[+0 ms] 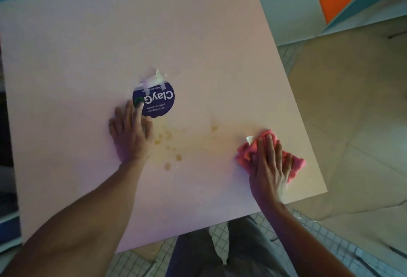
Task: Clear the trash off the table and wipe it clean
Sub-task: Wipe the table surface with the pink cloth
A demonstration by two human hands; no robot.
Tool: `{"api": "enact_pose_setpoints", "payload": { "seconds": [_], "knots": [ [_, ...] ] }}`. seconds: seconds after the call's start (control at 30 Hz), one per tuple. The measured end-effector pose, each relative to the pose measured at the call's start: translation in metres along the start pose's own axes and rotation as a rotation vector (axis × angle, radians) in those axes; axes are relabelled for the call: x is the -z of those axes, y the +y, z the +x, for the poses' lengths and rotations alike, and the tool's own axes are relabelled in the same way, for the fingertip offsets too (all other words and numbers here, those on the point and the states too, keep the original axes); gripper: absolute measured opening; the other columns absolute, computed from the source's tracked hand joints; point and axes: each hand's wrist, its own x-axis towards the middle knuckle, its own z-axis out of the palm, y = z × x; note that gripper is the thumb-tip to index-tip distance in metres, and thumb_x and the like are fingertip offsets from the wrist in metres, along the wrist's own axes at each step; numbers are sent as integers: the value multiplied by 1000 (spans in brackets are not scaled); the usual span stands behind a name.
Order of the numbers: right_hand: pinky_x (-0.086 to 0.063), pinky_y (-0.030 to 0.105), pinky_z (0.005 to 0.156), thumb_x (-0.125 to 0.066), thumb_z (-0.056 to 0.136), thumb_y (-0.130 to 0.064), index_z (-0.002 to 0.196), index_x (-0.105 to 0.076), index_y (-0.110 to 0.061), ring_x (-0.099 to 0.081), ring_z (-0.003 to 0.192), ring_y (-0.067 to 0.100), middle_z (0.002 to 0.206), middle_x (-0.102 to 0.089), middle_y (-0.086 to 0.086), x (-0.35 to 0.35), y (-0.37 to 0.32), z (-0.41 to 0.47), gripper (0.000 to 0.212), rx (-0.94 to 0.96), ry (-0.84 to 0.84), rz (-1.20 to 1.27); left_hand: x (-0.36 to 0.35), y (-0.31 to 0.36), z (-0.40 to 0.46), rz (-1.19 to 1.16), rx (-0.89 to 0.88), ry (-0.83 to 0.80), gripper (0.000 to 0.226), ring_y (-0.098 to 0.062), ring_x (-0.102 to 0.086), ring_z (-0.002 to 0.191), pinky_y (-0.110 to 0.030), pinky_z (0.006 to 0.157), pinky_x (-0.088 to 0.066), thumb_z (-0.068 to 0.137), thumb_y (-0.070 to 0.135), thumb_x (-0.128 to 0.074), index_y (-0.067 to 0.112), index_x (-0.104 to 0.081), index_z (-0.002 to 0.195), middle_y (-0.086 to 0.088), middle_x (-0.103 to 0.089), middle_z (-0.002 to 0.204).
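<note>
Pale pink laminate bench (pixel 88 56), w/ tan spill stains (pixel 171 144) mid-front. Left hand (pixel 130 131) lies flat, fingers straight, forefinger on the round purple sticker (pixel 157 100). Right hand (pixel 271 162) presses flat, fingers spread, on the crumpled pink cloth (pixel 296 163) nr the right edge. Cloth looks soft & light; best bunched under the palm.

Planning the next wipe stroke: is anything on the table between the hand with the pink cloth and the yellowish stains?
Nothing visible. The right hand presses the crumpled pink cloth flat near the right edge of the pale pink table; bare tabletop separates it from the yellowish stains.
</note>
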Motion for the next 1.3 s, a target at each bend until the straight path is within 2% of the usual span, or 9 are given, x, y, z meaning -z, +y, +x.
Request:
{"api": "enact_pose_setpoints", "payload": {
  "seconds": [0.23,0.53,0.63,0.73,0.83,0.93,1.03,1.17,1.3],
  "knots": [
    [-13,65,118,-8,105,-53,155,-31,-16,-18,152,35,164,-25,5,-3,-20,16,66,-15,53,47,2,-2,-1,-2,7,-23,51,-33,-29,150,-51,122,-21,102,37,-45,28,-42,152,0,-39,161],
    [-10,60,120,-24,105,-42,154,-34,-18,-17,152,30,165,-23,0,-18,-61,67,55,-122,91,13,4,-1,0,-9,-4,-37,53,-34,-27,151,-51,121,-21,101,34,-43,28,-40,154,0,-37,162],
    [-10,61,119,-25,104,-47,153,-36,-18,-17,152,32,165,-23,1,-21,-83,98,58,-89,71,12,2,-1,1,-23,2,-42,51,-34,-28,151,-52,120,-22,102,38,-38,27,-43,152,-1,-38,161],
    [-9,60,120,-35,103,-47,152,-38,-17,-18,151,33,164,-24,2,-23,-118,132,57,6,70,3,-1,-3,3,-22,-10,-24,49,-35,-30,150,-53,119,-24,103,40,-37,26,-49,149,-2,-40,160],
    [-2,58,120,-30,103,-46,154,-32,-20,-12,153,31,166,-18,-1,-27,-142,147,58,64,11,7,-2,-8,2,-26,-6,-24,48,-35,-30,150,-52,120,-23,105,41,-36,26,-51,147,-1,-41,160],
    [-10,61,120,-27,103,-43,154,-33,-20,-16,152,32,165,-22,0,-30,-141,130,56,191,9,-25,-3,-8,1,-51,9,-23,46,-33,-30,151,-51,121,-21,105,43,-36,28,-55,144,0,-43,159],
    [-19,62,116,-37,104,-33,152,-40,-19,-25,150,32,162,-30,1,-33,-126,80,50,351,40,-6,1,-7,2,-111,14,-9,43,-32,-33,149,-50,121,-21,105,40,-38,27,-58,141,0,-47,156],
    [-18,59,118,-33,105,-35,150,-44,-19,-29,149,30,161,-33,1,-32,-97,6,49,358,72,-15,10,-10,0,-218,-5,-46,45,-30,-31,151,-50,123,-18,105,36,-33,26,-57,141,2,-47,155],
    [-19,58,119,-29,106,-39,152,-41,-20,-27,150,30,162,-31,0,-30,-86,-9,51,275,42,-15,23,-30,-26,-227,-44,-72,43,-29,-31,150,-49,120,-25,105,30,-35,24,-56,142,3,-45,157]
  ]
}}
